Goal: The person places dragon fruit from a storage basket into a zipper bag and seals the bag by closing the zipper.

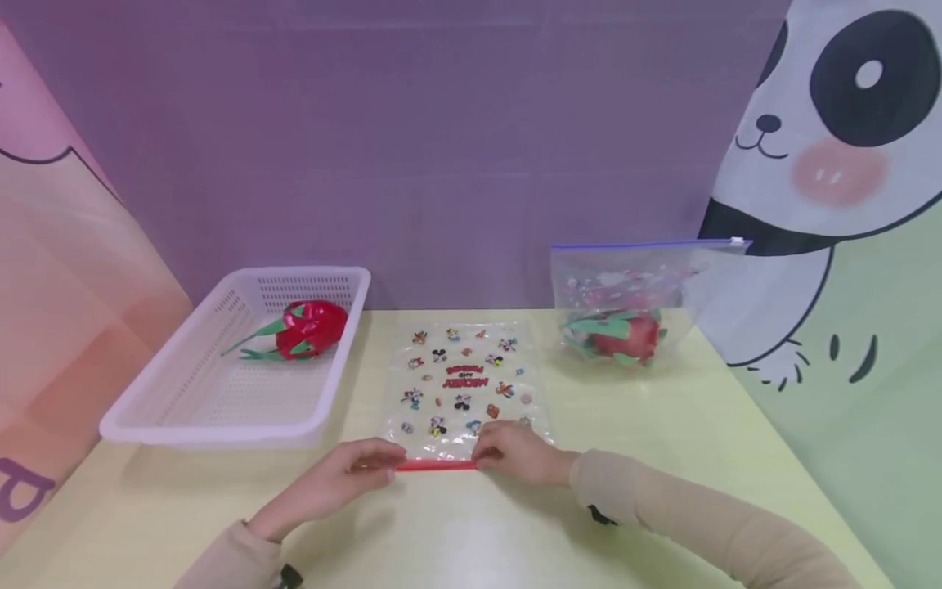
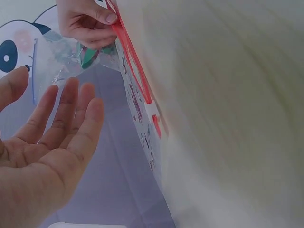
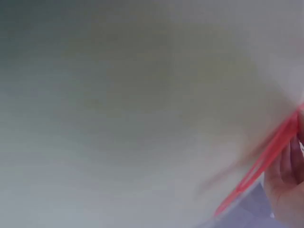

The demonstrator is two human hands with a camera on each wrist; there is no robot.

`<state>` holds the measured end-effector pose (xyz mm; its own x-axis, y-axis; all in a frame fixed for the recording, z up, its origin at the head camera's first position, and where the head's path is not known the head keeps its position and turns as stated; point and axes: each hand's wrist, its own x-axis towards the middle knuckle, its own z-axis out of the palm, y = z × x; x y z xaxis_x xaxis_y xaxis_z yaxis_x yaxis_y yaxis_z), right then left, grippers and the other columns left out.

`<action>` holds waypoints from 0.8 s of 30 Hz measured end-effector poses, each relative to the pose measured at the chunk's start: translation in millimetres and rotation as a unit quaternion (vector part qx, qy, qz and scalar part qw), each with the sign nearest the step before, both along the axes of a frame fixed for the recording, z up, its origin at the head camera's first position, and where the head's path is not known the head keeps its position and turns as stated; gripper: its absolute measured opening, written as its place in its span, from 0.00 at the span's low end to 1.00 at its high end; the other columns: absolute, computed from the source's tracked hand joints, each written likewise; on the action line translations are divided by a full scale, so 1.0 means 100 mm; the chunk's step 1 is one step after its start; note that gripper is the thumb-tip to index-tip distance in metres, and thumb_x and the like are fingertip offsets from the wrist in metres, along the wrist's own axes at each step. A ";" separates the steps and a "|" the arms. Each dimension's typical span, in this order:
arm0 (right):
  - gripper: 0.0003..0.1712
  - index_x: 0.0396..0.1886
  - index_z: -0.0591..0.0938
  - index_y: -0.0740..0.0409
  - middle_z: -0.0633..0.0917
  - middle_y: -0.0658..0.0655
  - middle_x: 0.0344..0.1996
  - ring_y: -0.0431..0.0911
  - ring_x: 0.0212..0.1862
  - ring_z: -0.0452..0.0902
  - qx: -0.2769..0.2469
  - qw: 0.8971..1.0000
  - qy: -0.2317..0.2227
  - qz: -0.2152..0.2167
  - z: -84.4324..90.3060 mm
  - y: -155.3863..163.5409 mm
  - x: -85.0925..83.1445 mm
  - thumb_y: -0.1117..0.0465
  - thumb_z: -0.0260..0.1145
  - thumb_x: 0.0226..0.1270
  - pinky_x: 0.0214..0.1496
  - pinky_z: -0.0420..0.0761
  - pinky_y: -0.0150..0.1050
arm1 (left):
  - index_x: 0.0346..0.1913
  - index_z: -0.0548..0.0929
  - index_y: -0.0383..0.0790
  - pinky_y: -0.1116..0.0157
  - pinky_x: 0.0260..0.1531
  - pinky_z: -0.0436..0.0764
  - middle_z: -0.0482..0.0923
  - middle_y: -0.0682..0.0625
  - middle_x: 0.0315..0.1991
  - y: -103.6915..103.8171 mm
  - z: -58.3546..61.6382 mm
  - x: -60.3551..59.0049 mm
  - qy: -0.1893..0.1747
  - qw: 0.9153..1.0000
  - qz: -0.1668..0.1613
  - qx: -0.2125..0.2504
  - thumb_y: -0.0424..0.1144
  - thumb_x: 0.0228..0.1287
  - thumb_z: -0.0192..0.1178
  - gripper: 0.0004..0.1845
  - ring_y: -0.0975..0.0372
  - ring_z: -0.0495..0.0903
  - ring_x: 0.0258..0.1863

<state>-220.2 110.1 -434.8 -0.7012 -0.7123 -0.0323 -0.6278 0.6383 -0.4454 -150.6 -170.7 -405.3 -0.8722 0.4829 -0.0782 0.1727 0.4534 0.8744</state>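
A clear zip bag (image 1: 465,382) printed with small cartoon figures lies flat on the table, its red zip edge (image 1: 437,465) toward me. My right hand (image 1: 518,452) pinches that red edge near its right end; in the right wrist view the right hand (image 3: 287,183) shows only in part. Close by the left end of the zip is my left hand (image 1: 353,474). The left wrist view shows the left hand (image 2: 52,137) with fingers spread loosely and nothing in them. A white slider (image 2: 152,109) sits near the zip's left end, and the zip strips gape apart beyond it.
On the left stands a white plastic basket (image 1: 213,417) with red, dragon-fruit-like things (image 1: 312,330) with green leaves. At the back right, an upright clear bag (image 1: 680,319) with a blue zip has a similar red and green thing (image 1: 625,337) inside. A purple backdrop (image 1: 441,164) rises behind the table.
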 end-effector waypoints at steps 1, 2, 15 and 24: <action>0.08 0.38 0.84 0.46 0.81 0.40 0.34 0.32 0.38 0.74 0.008 1.000 0.003 0.008 0.01 -0.01 -0.01 0.59 0.64 0.59 0.46 0.76 0.28 | 0.57 0.72 0.33 0.68 0.47 0.78 0.76 0.40 0.53 0.00 0.00 0.00 -0.003 1.000 0.001 0.001 0.42 0.65 0.54 0.22 0.51 0.75 0.53; 0.08 0.38 0.84 0.46 0.81 0.41 0.34 0.32 0.38 0.74 0.015 1.000 0.003 0.016 0.02 -0.03 -0.01 0.60 0.64 0.59 0.45 0.76 0.27 | 0.57 0.72 0.33 0.67 0.47 0.78 0.76 0.40 0.53 0.01 0.00 -0.01 -0.004 1.000 0.001 0.004 0.42 0.64 0.54 0.22 0.50 0.75 0.53; 0.04 0.33 0.85 0.54 0.84 0.47 0.29 0.35 0.31 0.75 -0.043 0.999 -0.001 -0.010 0.30 -0.11 -0.14 0.62 0.65 0.59 0.36 0.76 0.28 | 0.54 0.75 0.33 0.67 0.47 0.79 0.78 0.41 0.51 0.14 0.02 -0.08 0.005 0.998 0.040 0.041 0.41 0.62 0.56 0.20 0.53 0.78 0.50; 0.05 0.34 0.85 0.56 0.85 0.48 0.28 0.36 0.30 0.76 -0.105 0.992 -0.036 -0.059 0.45 -0.21 -0.07 0.64 0.66 0.57 0.33 0.77 0.30 | 0.49 0.79 0.35 0.60 0.46 0.80 0.81 0.43 0.46 0.45 -0.05 -0.23 -0.016 0.982 0.172 0.073 0.42 0.59 0.60 0.18 0.55 0.80 0.47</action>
<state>-227.6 88.8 -389.4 -0.7815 -0.6216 0.0544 -0.5158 0.5945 -0.6169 -173.9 -125.9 -410.2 -0.9840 0.1674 -0.0606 0.0019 0.3503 0.9366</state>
